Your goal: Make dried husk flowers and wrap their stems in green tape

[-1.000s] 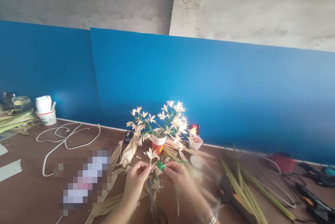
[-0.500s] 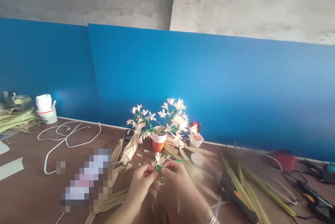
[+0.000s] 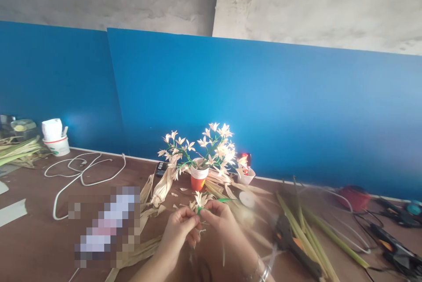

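Note:
My left hand [image 3: 180, 228] and my right hand [image 3: 220, 217] meet low in the middle of the brown table [image 3: 39, 238]. Both pinch the same small cream husk flower [image 3: 199, 199] at its base, where a bit of green tape shows between the fingertips. Just behind the hands stands an orange-and-white paper cup [image 3: 198, 178] holding a bunch of finished cream flowers [image 3: 204, 145] on green stems. Dried corn husks [image 3: 161, 189] lie around the cup and under my left forearm.
A black glue gun [image 3: 290, 242] and long green leaf strips [image 3: 316, 233] lie to the right. White cable [image 3: 82, 172] loops at the left, near a white cup [image 3: 56, 143]. A red object [image 3: 352, 196] and dark tools [image 3: 395, 247] sit far right. Blue panels [image 3: 263, 110] back the table.
The flower has dropped lower between my hands and the green tape roll seen in my right fingers a second ago is now mostly hidden. The view has shifted slightly.

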Available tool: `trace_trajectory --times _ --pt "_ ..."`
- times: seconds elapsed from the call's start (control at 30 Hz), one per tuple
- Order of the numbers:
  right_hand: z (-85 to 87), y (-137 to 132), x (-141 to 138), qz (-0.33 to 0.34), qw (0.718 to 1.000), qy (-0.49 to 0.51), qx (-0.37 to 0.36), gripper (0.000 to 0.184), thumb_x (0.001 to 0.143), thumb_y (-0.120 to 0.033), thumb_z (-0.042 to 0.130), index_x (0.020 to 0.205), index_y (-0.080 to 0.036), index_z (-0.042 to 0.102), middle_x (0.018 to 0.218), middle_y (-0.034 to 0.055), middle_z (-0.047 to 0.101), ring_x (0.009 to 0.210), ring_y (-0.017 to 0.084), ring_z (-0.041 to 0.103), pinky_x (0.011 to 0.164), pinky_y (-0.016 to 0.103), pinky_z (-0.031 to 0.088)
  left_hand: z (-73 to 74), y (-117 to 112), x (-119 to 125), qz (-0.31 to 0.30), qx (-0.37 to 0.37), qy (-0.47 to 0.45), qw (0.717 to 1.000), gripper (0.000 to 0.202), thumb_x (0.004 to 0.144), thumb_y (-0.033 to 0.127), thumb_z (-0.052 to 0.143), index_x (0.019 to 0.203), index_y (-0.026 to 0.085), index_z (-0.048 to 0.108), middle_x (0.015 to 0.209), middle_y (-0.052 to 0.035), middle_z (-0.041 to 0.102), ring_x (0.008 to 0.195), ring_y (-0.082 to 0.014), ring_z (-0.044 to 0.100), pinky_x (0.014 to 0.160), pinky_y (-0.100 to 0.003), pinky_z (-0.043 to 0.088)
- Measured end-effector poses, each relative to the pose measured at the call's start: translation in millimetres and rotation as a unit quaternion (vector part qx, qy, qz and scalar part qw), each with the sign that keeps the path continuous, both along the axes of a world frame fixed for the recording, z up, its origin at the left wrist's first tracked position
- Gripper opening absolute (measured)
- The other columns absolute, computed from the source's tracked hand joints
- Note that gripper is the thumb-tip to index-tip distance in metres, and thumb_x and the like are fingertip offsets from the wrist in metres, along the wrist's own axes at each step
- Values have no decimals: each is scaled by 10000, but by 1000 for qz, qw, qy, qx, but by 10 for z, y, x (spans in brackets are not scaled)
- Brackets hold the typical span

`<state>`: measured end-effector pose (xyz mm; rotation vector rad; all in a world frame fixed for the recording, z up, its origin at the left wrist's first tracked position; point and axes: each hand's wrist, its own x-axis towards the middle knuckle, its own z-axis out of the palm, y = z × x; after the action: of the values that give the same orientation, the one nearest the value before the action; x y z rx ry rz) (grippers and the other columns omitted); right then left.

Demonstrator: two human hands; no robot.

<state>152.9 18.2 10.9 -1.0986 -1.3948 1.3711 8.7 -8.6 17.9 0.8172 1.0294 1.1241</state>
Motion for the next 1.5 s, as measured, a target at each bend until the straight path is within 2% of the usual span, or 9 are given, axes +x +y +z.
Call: trace_trajectory --times 0.37,0.73,0.93,1.17,1.4,1.5 --pt "-64 13 3 -6 1000 -4 23 350 690 -480 711 659 -147 607 566 -5 591 557 130 528 549 253 401 -22 -4 -13 -19 -13 -46 999 332 559 390 762 599 148 538 535 5 633 368 -64 503 362 -163 313" --pt "-6 -6 -5 0 1000 -12 9 383 680 -520 699 641 -154 593 541 -12 572 549 127 531 536 244 394 -20 -13 -21 -49 -6 -66 997 340 575 394 769 590 150 533 541 7 630 351 -47 465 345 -158 306" --pt "31 -22 -12 6 1000 0 4 361 699 -482 702 648 -156 556 522 -17 562 522 121 514 520 243 372 -43 13 -18 -54 4 -35 998 356 576 420 774 618 149 547 570 -6 644 340 -57 474 299 -154 259" --pt "55 -44 -17 -1 1000 -3 -5 352 680 -467 721 648 -152 567 551 -23 562 533 108 503 521 234 370 6 -7 -13 -45 16 11 999 332 609 416 745 653 156 542 561 -1 641 367 -80 521 338 -167 352" --pt "43 -65 -44 -7 999 24 -40 303 669 -419 734 744 -153 609 619 -1 622 567 138 561 538 250 408 -44 19 -16 -26 29 48 998 336 595 421 743 618 157 537 546 -14 649 365 -103 544 339 -182 365" --pt "56 -64 -51 -15 999 18 -27 280 667 -394 734 734 -147 621 638 3 629 586 135 557 563 250 413 -48 16 -9 -17 31 58 998 327 596 410 743 606 160 533 534 -7 640 376 -113 553 356 -193 386"
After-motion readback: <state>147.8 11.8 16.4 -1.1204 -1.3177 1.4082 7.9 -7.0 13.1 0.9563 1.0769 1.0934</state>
